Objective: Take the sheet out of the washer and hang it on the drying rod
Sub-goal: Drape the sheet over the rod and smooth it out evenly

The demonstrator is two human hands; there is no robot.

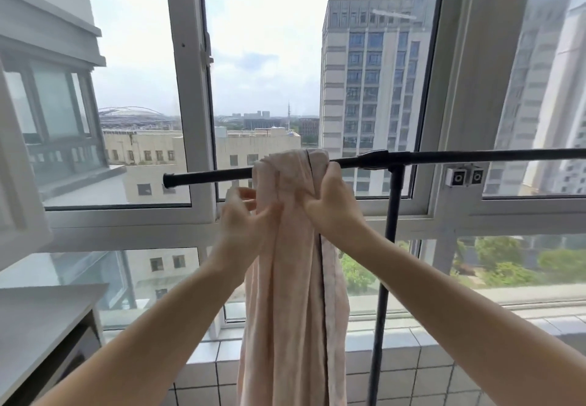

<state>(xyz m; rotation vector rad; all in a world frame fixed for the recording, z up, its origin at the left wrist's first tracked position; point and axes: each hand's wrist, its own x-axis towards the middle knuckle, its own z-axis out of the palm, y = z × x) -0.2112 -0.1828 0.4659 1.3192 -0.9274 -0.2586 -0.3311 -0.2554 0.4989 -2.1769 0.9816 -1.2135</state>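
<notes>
Pale pink sheet (295,279): hanging bunched over the black drying rod (209,176), dark-piped edge trailing downward. Right hand (329,206): gripping the sheet's folds just under the rod. Left hand (244,215): blurred, fingers pinching the sheet's left edge.

Both arms reach forward and up, left hand (242,215) pinching, right hand (329,202) curled in a grip.

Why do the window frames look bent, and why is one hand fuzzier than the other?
Head view: the wide-angle lens bows the window frame and the drying rod; daylight from outside backlights the scene; the left hand is smeared by motion blur, while the right hand, gripping the pink sheet, is sharper.
</notes>
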